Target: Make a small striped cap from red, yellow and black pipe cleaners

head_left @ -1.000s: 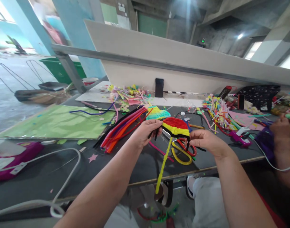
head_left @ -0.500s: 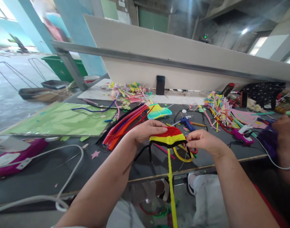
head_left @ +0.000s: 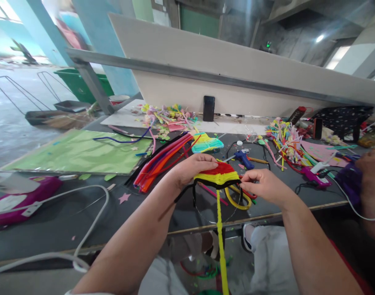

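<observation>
My left hand (head_left: 198,167) grips the upper left side of a small fan-shaped piece made of red and yellow pipe cleaners (head_left: 218,177), thumb on its front. Along the piece's lower edge runs a black pipe cleaner (head_left: 183,193), whose loose end sticks out at the left. At the right corner my right hand (head_left: 261,183) is closed in a pinch on the black edge. A long yellow twisted stem (head_left: 221,241) hangs from the middle, down past the table edge. Beneath the piece lies a yellow loop (head_left: 238,201), partly hidden.
Just beyond my hands are a bundle of coloured pipe cleaners (head_left: 162,164), a blue glue gun (head_left: 245,159) and a yellow-and-turquoise piece (head_left: 207,144). A magenta device (head_left: 24,200) with a white cable is at left. Another person's hand (head_left: 370,168) is at far right.
My right fingers have shifted slightly at the black edge, and the black strand that hung below them no longer shows there. My left hand keeps its hold.
</observation>
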Tool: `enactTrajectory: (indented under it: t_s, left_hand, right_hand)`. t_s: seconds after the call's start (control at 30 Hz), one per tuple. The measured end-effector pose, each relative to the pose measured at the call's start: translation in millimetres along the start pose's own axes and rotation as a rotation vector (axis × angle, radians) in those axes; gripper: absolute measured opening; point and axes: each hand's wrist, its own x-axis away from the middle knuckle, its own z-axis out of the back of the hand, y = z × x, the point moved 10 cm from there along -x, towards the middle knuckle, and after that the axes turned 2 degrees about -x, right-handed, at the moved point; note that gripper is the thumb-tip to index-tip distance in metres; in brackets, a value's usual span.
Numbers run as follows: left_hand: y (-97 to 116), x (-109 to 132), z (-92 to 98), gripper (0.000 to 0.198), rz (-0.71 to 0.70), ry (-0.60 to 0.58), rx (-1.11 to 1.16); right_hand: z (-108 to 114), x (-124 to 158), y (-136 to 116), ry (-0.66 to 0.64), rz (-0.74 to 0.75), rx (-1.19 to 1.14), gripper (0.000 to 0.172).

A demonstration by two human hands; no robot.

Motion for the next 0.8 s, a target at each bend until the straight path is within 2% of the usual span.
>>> enactTrajectory:
  t_s: [0.07,0.17,0.23,0.3,0.4,0.5,0.6,0.7,0.8]
  left_hand:
    - [2.1,0.9,0.6,0.025,-0.009,-0.004,0.009]
    - [3.7,3.4,-2.7,0.025,-0.004,-0.032,0.026]
    - [3.9,5.0,-4.8,0.027,0.003,-0.046,0.03]
    - [4.3,5.8,-5.9,0.028,0.002,-0.052,0.028]
    - [6.4,6.1,-5.9,0.028,-0.022,-0.055,0.013]
    - [8.7,6.5,-6.0,0.027,-0.049,-0.056,-0.002]
    - [11.8,7.0,-9.2,0.026,-0.078,-0.076,-0.032]
    - [13.7,5.7,-14.1,0.028,-0.106,-0.104,-0.137]
    - [14.9,2.8,-16.9,0.03,-0.144,-0.114,-0.314]
  right_hand:
    - [-12.0,2.5,8.6,-0.17,-0.014,-0.261,0.028]
    - [-22.1,5.8,16.6,-0.307,-0.03,-0.651,0.038]
    - [-33.9,8.4,18.8,-0.393,-0.059,-0.814,0.043]
    - [-47.2,10.5,17.8,-0.466,-0.075,-0.876,0.043]
    - [-54.6,6.8,16.7,-0.444,-0.05,-0.881,0.035]
    - [-48.4,0.1,15.6,-0.359,0.01,-0.921,0.026]
    - [-47.1,-1.5,15.4,-0.38,0.012,-0.95,0.022]
    - [-44.4,-2.4,17.2,-0.383,-0.014,-0.951,0.023]
    - [-37.2,-5.1,18.9,-0.308,-0.023,-0.897,0.03]
